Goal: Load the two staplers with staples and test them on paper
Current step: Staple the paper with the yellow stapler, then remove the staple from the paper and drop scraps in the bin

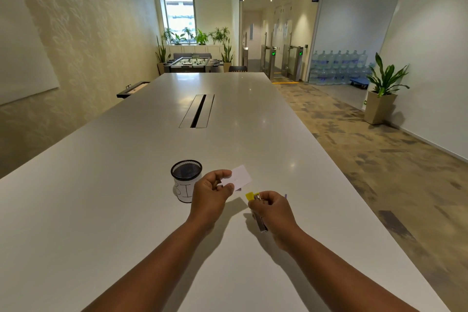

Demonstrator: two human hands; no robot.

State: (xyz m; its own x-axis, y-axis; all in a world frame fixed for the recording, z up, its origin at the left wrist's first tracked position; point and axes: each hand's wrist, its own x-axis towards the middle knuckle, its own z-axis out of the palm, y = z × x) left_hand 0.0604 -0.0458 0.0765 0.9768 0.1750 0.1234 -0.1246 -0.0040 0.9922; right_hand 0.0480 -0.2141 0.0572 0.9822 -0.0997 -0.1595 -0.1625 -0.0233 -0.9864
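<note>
My left hand (212, 194) pinches a small white piece of paper (240, 176) between thumb and fingers, held just above the table. My right hand (272, 213) grips a small stapler (255, 208) with a yellow head and a metal body that points down toward me. The yellow head sits a little below and right of the paper, apart from it. A thin purple item (285, 196) shows just behind my right hand; most of it is hidden. A second stapler is not visible as such.
A black mesh cup (186, 172) with a white paper label stands on the long white table (126, 210), just left of my left hand. A cable slot (198, 111) runs along the table's middle, farther off. Carpeted floor and a potted plant (382, 94) lie to the right.
</note>
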